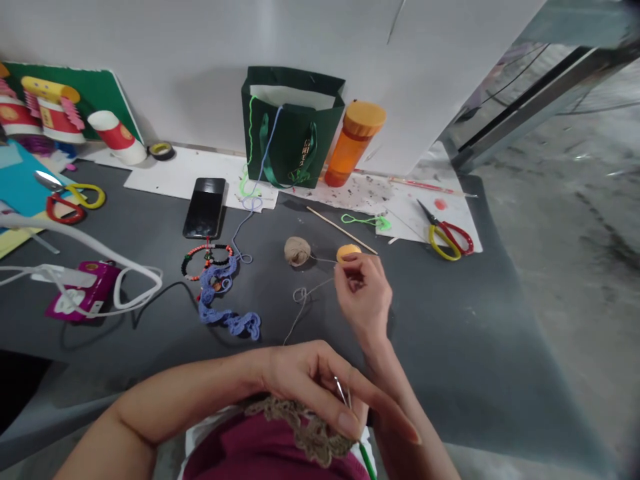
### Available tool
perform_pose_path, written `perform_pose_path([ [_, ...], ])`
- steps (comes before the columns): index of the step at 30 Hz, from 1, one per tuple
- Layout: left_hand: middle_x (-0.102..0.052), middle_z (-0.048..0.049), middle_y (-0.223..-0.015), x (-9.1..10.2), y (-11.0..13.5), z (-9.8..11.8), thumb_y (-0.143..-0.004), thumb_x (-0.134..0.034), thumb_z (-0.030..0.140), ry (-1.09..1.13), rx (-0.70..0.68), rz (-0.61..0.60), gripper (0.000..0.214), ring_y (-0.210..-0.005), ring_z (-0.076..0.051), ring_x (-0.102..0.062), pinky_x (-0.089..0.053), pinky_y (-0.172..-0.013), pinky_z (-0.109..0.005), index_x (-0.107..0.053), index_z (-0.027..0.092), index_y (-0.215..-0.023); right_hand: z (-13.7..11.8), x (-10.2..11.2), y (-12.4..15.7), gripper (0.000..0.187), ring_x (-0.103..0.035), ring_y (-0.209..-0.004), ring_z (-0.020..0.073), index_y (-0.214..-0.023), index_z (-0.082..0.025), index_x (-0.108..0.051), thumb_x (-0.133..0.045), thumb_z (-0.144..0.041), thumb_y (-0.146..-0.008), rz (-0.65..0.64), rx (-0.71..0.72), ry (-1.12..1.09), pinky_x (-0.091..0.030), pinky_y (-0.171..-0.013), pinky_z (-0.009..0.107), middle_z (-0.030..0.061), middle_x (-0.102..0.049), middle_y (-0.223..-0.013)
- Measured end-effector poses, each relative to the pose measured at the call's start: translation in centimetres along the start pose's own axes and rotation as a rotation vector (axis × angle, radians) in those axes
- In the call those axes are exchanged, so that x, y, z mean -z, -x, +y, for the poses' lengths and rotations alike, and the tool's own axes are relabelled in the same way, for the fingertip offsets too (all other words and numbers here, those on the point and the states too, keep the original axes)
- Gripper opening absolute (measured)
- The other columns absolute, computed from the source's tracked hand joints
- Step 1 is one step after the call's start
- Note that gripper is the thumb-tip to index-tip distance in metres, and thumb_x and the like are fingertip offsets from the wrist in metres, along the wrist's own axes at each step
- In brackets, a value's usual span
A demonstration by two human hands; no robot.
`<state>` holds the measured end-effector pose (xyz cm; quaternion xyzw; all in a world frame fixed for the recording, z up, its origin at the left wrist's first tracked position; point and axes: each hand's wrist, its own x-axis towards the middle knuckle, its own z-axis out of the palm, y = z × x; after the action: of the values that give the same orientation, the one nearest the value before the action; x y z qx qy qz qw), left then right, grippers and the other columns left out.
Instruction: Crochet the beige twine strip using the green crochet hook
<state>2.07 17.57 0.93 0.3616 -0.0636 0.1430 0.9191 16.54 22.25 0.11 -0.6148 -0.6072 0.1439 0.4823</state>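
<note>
My left hand [320,387] is low in front of my body, thumb and fingers closed on a brown crochet piece [320,437] with its forefinger stretched out. A crochet hook [367,460] with a green handle and silver tip sits in the same hand. Farther out over the table, my right hand [365,293] pinches the thin grey-brown yarn [324,259]. That strand leads to a small brown yarn ball [297,251] on its left. A yellow-orange round object [349,253] lies just beyond the right fingertips, partly covered by them. Loose yarn [300,297] loops across the table.
A blue crochet strip [220,310], beaded bracelets [189,265] and a phone [205,207] lie left. Behind stand a green paper bag [285,133] and an orange bottle [353,147]. Scissors [445,233], a thin stick [340,229] and white cables [95,243] lie around.
</note>
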Motion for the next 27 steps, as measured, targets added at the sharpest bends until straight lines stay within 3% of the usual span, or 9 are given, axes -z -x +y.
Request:
perform_pose_path([
  [4, -0.062, 0.0010, -0.072, -0.2, 0.0, 0.5, -0.087, -0.077, 0.031, -0.028, 0.073, 0.029, 0.050, -0.063, -0.009, -0.055, -0.045, -0.062, -0.022, -0.069, 0.016, -0.134, -1.1, 1.7, -0.2, 0.012, -0.064, -0.074, 0.0145, -0.077, -0.022, -0.062, -0.068, -0.028, -0.086, 0.065, -0.128, -0.297, -0.049, -0.059, 0.027, 0.0060, -0.069, -0.098],
  [6, -0.062, 0.0007, -0.072, -0.2, 0.0, 0.7, -0.087, -0.077, 0.032, -0.047, 0.088, 0.035, 0.053, -0.063, -0.010, -0.055, -0.045, -0.060, -0.022, -0.067, 0.016, -0.136, -1.7, 2.5, -0.1, 0.014, -0.064, -0.072, 0.0132, -0.077, -0.022, -0.062, -0.072, -0.029, -0.084, 0.038, -0.193, -0.486, -0.050, -0.059, 0.027, 0.0065, -0.072, -0.105],
  [8, -0.062, 0.0005, -0.072, -0.2, 0.0, 0.8, -0.087, -0.077, 0.032, -0.053, 0.093, 0.033, 0.053, -0.063, -0.010, -0.056, -0.046, -0.060, -0.023, -0.067, 0.016, -0.136, -2.3, 3.3, -0.1, 0.021, -0.063, -0.064, 0.0115, -0.072, -0.022, -0.058, -0.073, -0.030, -0.084, -0.058, -0.228, -0.679, -0.046, -0.053, 0.025, 0.0057, -0.076, -0.103],
  [10, -0.062, 0.0007, -0.070, -0.1, -0.1, 0.9, -0.087, -0.077, 0.031, -0.054, 0.088, 0.036, 0.052, -0.062, -0.010, -0.055, -0.046, -0.059, -0.023, -0.068, 0.017, -0.135, -2.7, 4.0, 0.0, 0.021, -0.065, -0.061, 0.0131, -0.074, -0.024, -0.058, -0.071, -0.034, -0.087, -0.189, -0.265, -0.793, -0.043, -0.049, 0.024, 0.0038, -0.079, -0.089],
  [13, -0.061, 0.0008, -0.070, 0.0, -0.1, 0.9, -0.087, -0.077, 0.031, -0.063, 0.091, 0.039, 0.052, -0.061, -0.010, -0.055, -0.046, -0.058, -0.022, -0.068, 0.017, -0.136, -3.0, 4.8, 0.1, 0.024, -0.064, -0.055, 0.0147, -0.074, -0.025, -0.058, -0.073, -0.039, -0.087, -0.341, -0.234, -0.917, -0.043, -0.046, 0.024, -0.0003, -0.076, -0.067],
  [17, -0.061, 0.0001, -0.070, 0.0, 0.0, 1.2, -0.087, -0.076, 0.034, -0.118, 0.116, 0.027, 0.056, -0.062, -0.011, -0.056, -0.047, -0.059, -0.023, -0.065, 0.015, -0.139, -2.7, 5.6, 0.7, 0.027, -0.060, -0.046, 0.0157, -0.073, -0.027, -0.057, -0.077, -0.042, -0.083, -0.563, -0.256, -1.019, -0.047, -0.046, 0.027, -0.0023, -0.071, -0.054],
  [21, -0.062, -0.0020, -0.067, -0.3, -0.1, 1.6, -0.084, -0.076, 0.047, -0.202, 0.190, -0.001, 0.062, -0.062, -0.014, -0.056, -0.049, -0.060, -0.026, -0.069, 0.011, -0.134, -2.3, 6.0, 0.9, 0.028, -0.051, -0.030, 0.0117, -0.069, -0.027, -0.059, -0.075, -0.045, -0.083, -0.715, -0.161, -1.093, -0.042, -0.038, 0.024, -0.0040, -0.068, -0.045],
  [25, -0.062, -0.0028, -0.062, -0.5, -0.5, 1.6, -0.075, -0.082, 0.051, -0.215, 0.285, -0.043, 0.068, -0.060, -0.017, -0.056, -0.046, -0.053, -0.027, -0.073, 0.010, -0.129, -1.4, 6.0, 0.0, 0.040, -0.030, -0.016, 0.0067, -0.055, -0.027, -0.049, -0.068, -0.045, -0.086, -0.591, -0.061, -1.198, -0.030, -0.030, 0.018, -0.0118, -0.045, -0.024],
  [27, -0.061, -0.0023, -0.061, -0.5, -0.5, 1.5, -0.074, -0.083, 0.051, -0.211, 0.272, -0.035, 0.068, -0.058, -0.016, -0.055, -0.044, -0.051, -0.027, -0.073, 0.010, -0.127, -0.7, 6.3, -0.5, 0.047, -0.030, -0.015, 0.0062, -0.048, -0.027, -0.043, -0.065, -0.042, -0.087, -0.656, 0.119, -1.308, -0.028, -0.028, 0.017, -0.0122, -0.042, -0.022],
])
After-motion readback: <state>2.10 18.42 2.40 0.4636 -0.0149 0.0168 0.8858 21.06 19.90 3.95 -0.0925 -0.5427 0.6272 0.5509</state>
